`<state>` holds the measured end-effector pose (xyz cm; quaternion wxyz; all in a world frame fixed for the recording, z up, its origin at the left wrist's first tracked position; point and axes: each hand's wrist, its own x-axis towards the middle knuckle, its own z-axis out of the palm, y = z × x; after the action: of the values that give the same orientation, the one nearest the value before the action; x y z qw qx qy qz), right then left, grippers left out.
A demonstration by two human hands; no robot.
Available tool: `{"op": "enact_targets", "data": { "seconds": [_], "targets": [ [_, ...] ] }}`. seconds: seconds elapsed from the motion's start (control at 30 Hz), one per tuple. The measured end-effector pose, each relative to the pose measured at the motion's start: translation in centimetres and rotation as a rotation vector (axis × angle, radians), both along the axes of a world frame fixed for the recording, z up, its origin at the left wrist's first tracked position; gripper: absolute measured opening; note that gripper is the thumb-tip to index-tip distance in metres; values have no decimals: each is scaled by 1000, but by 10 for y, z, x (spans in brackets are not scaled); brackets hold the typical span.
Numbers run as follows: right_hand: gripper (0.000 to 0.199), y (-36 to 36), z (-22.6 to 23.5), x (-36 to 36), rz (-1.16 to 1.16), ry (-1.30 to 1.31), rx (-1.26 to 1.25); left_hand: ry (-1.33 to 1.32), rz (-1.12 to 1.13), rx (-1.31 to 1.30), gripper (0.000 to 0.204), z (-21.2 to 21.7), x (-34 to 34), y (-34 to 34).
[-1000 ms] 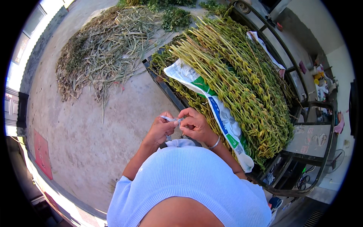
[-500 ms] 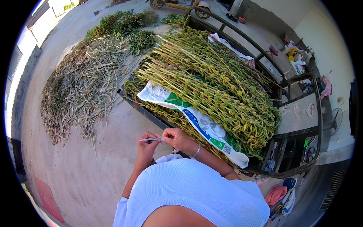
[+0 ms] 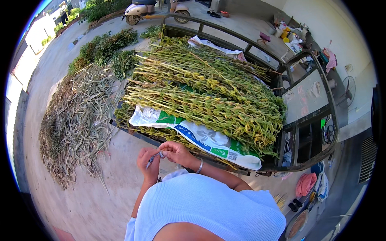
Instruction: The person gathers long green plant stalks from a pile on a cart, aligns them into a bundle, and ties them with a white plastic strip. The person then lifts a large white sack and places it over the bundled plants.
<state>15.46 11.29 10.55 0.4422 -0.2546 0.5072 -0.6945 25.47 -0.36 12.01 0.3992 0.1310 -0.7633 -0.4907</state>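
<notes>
My left hand [image 3: 148, 164] and my right hand [image 3: 175, 152] meet in front of my chest, both pinching a small thin grey tool [image 3: 153, 158] between the fingertips. A silver bangle sits on my right wrist. Just beyond my hands a cart bed [image 3: 309, 158] holds a big pile of green-yellow plant stalks with pods [image 3: 209, 92]. A white, green and blue woven sack [image 3: 193, 134] lies over the near side of the pile.
A heap of dry stripped stalks [image 3: 76, 124] lies on the concrete to the left, with leafy green cuttings [image 3: 104, 48] behind it. A scooter [image 3: 140, 10] is parked at the far top. Buckets, cloths and shoes sit at the right.
The view has tilted up and right, so the cart and stalks fill more of the picture. My hands stay together on the small tool, now lower in view.
</notes>
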Motion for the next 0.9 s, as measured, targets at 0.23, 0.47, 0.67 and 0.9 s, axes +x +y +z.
{"op": "enact_targets", "data": {
  "seconds": [0.23,0.47,0.67,0.9],
  "targets": [
    [11,13,8,-35,-96,327,-52,-15,-123,-82,26,-6,-32,0],
    [5,18,0,-70,-403,225,-22,-22,-287,25,10,13,-74,9],
    [6,20,-20,-110,-569,459,74,-91,-347,23,11,13,-103,15],
    [35,61,-5,-165,251,650,250,-357,-369,-165,19,12,-109,-28]
  ]
}}
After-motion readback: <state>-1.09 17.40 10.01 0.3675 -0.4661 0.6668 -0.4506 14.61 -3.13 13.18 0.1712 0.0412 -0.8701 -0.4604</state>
